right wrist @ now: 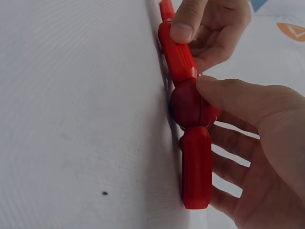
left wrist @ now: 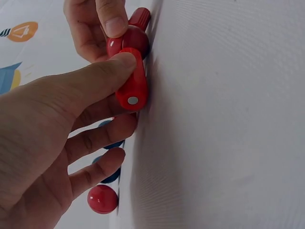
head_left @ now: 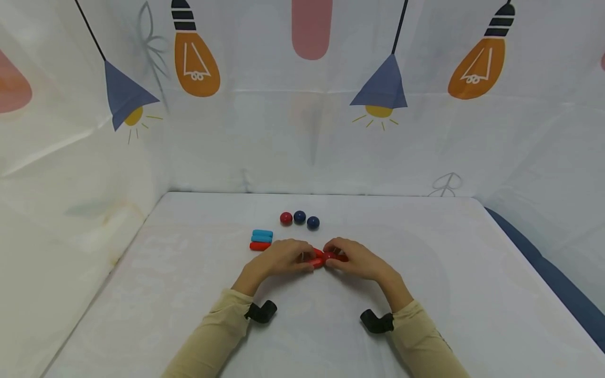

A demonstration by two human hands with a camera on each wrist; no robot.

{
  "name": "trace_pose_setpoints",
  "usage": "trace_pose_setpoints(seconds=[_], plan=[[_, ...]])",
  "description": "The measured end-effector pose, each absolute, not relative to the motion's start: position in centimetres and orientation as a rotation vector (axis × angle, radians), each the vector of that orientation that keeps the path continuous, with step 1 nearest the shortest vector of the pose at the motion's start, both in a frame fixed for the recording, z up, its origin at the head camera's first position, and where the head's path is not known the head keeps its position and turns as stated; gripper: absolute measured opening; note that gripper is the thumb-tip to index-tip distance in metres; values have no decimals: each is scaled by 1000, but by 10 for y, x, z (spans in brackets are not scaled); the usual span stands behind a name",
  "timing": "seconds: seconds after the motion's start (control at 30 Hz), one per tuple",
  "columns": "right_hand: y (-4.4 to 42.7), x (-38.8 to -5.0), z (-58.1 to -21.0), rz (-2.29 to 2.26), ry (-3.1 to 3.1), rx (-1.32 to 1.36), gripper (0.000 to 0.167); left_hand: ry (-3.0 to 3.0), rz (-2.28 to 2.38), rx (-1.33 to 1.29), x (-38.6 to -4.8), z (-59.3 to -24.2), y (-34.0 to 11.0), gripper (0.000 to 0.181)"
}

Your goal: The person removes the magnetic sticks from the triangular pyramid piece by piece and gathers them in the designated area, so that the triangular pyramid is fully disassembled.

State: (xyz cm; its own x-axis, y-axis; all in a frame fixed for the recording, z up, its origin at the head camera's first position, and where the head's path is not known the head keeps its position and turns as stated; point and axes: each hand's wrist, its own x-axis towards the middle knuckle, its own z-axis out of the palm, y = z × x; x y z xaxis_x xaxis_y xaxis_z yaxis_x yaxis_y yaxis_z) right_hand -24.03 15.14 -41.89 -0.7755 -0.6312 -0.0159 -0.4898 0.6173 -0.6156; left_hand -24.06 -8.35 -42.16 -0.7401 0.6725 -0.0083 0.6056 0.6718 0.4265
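Left hand (left wrist: 47,136) around red rod (left wrist: 135,85), seemingly.

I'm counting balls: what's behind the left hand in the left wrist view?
Two dark blue balls show partly, with a red ball beside them. The blue balls' hidden parts, and anything else the left hand covers, cannot be seen.

A curtained-off tabletop booth; what kind of room holds it cannot be told.
White sheeting (head_left: 283,147) rises behind the table (head_left: 312,325) and along its left and right sides, creased and printed with orange bulbs (head_left: 197,65), blue lamps (head_left: 383,84) and pink rounded shapes (head_left: 312,26), a homely pattern. The tabletop is white too, and dark blue material (head_left: 534,257) shows past its right edge.
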Motion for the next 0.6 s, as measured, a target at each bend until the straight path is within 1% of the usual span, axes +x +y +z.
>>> trace_pose_setpoints(seconds=[0.23,0.43,0.6], plan=[[151,-242,-420,-869,2635,-901,26,2663,604,1080,-241,-414,-88,20],[150,-242,-421,-874,2635,-881,27,2666,633,1026,-242,-410,-96,17],[149,-241,-421,-888,2629,-847,27,2667,648,990,-244,-407,-106,19]])
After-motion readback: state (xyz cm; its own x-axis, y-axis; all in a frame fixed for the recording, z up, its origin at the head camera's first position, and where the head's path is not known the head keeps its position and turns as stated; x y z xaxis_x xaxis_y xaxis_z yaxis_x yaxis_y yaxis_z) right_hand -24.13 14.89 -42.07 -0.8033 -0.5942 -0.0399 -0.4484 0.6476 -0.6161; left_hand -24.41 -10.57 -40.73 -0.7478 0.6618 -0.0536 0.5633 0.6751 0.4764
